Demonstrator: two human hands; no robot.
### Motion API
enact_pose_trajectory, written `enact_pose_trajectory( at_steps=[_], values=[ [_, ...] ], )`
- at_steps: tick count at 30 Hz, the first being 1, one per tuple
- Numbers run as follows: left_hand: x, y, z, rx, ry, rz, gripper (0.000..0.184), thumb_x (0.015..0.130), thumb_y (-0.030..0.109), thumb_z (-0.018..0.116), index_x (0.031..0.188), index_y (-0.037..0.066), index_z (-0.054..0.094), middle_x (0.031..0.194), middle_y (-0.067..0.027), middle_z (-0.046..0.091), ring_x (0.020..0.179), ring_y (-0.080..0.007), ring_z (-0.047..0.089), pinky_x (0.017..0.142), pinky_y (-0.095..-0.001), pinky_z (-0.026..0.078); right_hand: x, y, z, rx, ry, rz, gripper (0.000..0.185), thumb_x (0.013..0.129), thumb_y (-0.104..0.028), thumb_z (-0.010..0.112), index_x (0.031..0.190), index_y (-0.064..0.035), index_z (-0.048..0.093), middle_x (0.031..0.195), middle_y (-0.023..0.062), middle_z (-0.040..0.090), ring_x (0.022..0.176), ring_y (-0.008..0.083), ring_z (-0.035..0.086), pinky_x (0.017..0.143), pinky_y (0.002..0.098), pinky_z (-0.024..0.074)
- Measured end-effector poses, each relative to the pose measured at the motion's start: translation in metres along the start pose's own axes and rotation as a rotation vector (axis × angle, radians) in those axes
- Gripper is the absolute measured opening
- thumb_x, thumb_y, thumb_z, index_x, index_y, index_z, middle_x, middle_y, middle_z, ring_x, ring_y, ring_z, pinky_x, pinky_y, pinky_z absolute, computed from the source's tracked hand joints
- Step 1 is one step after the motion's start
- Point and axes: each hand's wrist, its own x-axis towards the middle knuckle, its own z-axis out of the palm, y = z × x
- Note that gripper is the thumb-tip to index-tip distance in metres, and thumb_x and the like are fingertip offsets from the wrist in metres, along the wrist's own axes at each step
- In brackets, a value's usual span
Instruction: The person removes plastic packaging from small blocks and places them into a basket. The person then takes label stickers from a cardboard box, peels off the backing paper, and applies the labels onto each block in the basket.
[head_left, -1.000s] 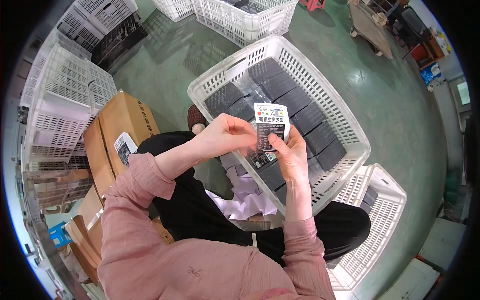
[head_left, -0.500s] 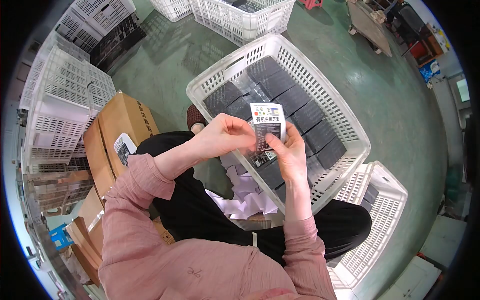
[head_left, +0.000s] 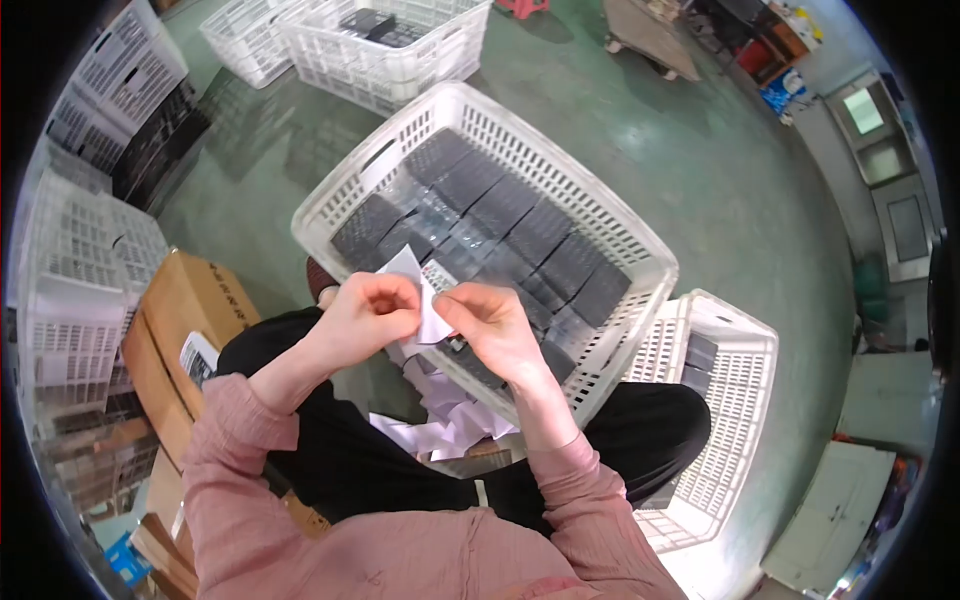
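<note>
In front of me my left hand (head_left: 372,318) and my right hand (head_left: 487,322) face each other, fingertips pinched on a printed label (head_left: 432,318). The label is bent, with white surfaces toward me and a strip of print behind. I cannot tell whether its layers are apart. Below and beyond the hands stands a white plastic crate (head_left: 655,258), filled with rows of dark blocks in clear wrap (head_left: 508,212). Crumpled pale paper strips (head_left: 450,408) lie between my legs and the crate. More printed labels (head_left: 198,352) rest on the left beside my knee.
A cardboard box (head_left: 190,310) stands at my left, with stacked white crates (head_left: 75,290) behind it. Another crate (head_left: 745,440) sits by my right knee. Further crates (head_left: 385,70) stand ahead, and a flat trolley (head_left: 650,35) is beyond on the green floor (head_left: 690,160).
The label has turned from its printed face to a bent, mostly white side. Both hands now pinch it from opposite sides. The view has shifted, so the scene sits further left.
</note>
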Motion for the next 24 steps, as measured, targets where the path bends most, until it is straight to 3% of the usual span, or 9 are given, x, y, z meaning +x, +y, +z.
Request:
enact_pose_trajectory(
  at_steps=[5,6,8,10,13,16,17,19,24],
  values=[
    [-0.006,0.012,-0.020,0.144,-0.092,-0.123,0.004,0.076,0.003,0.058,0.075,0.001,0.061,0.067,0.0042,0.057,0.063,-0.0043,0.052,0.055,-0.0221,0.040,0.010,0.000,-0.046,0.027,0.303,-0.143,0.012,0.092,-0.010,0.061,0.089,-0.0010,0.070,0.079,0.0002,0.067,0.069,0.0068,0.058,0.063,0.0232,0.0468],
    [-0.007,0.009,-0.026,0.353,-0.177,-0.182,0.005,0.074,0.006,0.061,0.074,0.001,0.062,0.063,0.0009,0.057,0.059,-0.0076,0.052,0.055,-0.0242,0.041,0.012,0.005,-0.060,0.013,0.423,-0.187,0.014,0.093,-0.011,0.060,0.090,-0.0011,0.069,0.080,0.0002,0.067,0.070,0.0065,0.059,0.064,0.0227,0.0476],
    [-0.016,0.011,-0.017,0.774,-0.361,0.009,0.009,0.072,0.011,0.064,0.075,0.003,0.064,0.062,-0.0062,0.060,0.059,-0.0178,0.059,0.057,-0.0307,0.046,0.014,0.002,-0.072,0.069,0.596,-0.223,0.013,0.095,-0.010,0.060,0.092,-0.0001,0.067,0.081,0.0011,0.067,0.069,0.0055,0.057,0.063,0.0218,0.0456],
    [-0.019,-0.012,-0.008,1.039,-0.409,-0.080,0.024,0.073,0.023,0.069,0.086,0.003,0.067,0.074,-0.0138,0.066,0.075,-0.0313,0.066,0.066,-0.0389,0.051,0.012,0.003,-0.071,-0.161,0.649,-0.315,0.010,0.093,-0.008,0.062,0.091,0.0014,0.066,0.082,0.0013,0.067,0.070,0.0061,0.058,0.063,0.0222,0.0462],
    [-0.015,-0.026,0.010,0.642,-0.094,0.115,0.031,0.083,0.024,0.067,0.106,0.003,0.062,0.087,-0.0089,0.067,0.077,-0.0203,0.065,0.069,-0.0340,0.051,0.010,0.002,-0.035,-0.378,0.607,-0.313,0.008,0.088,-0.006,0.066,0.089,0.0019,0.066,0.080,0.0043,0.067,0.073,0.0104,0.062,0.069,0.0264,0.0499],
    [0.000,-0.001,0.029,0.092,0.158,0.098,0.027,0.097,0.024,0.055,0.106,-0.001,0.059,0.091,-0.0004,0.064,0.087,-0.0070,0.056,0.075,-0.0259,0.047,0.011,0.009,-0.003,-0.739,0.487,-0.644,0.013,0.074,0.004,0.071,0.084,-0.0019,0.065,0.087,0.0130,0.067,0.079,0.0310,0.065,0.071,0.0375,0.0521],
    [0.004,-0.001,0.031,-0.028,0.228,0.169,0.028,0.098,0.025,0.053,0.107,-0.001,0.059,0.093,-0.0001,0.064,0.091,-0.0057,0.055,0.078,-0.0244,0.046,0.011,0.009,0.007,-0.845,0.434,-0.743,0.017,0.071,0.003,0.073,0.085,-0.0032,0.065,0.089,0.0123,0.068,0.081,0.0312,0.065,0.072,0.0383,0.0520],
    [0.007,-0.016,0.012,0.059,0.074,-0.010,0.039,0.102,0.023,0.048,0.131,-0.002,0.052,0.112,-0.0023,0.061,0.102,-0.0076,0.053,0.090,-0.0235,0.043,0.006,0.006,0.025,-0.870,0.270,-0.700,0.018,0.070,0.002,0.073,0.085,-0.0032,0.065,0.094,0.0120,0.067,0.088,0.0299,0.064,0.074,0.0381,0.0515],
    [0.000,-0.013,0.010,-0.226,0.141,0.010,0.038,0.100,0.020,0.051,0.131,-0.001,0.052,0.112,-0.0027,0.062,0.102,-0.0082,0.056,0.087,-0.0243,0.046,0.002,-0.013,0.013,-0.682,-0.114,-0.359,0.057,0.068,-0.013,0.081,0.118,-0.0004,0.057,0.115,0.0170,0.060,0.103,0.0328,0.061,0.088,0.0386,0.0503]
  ],
)
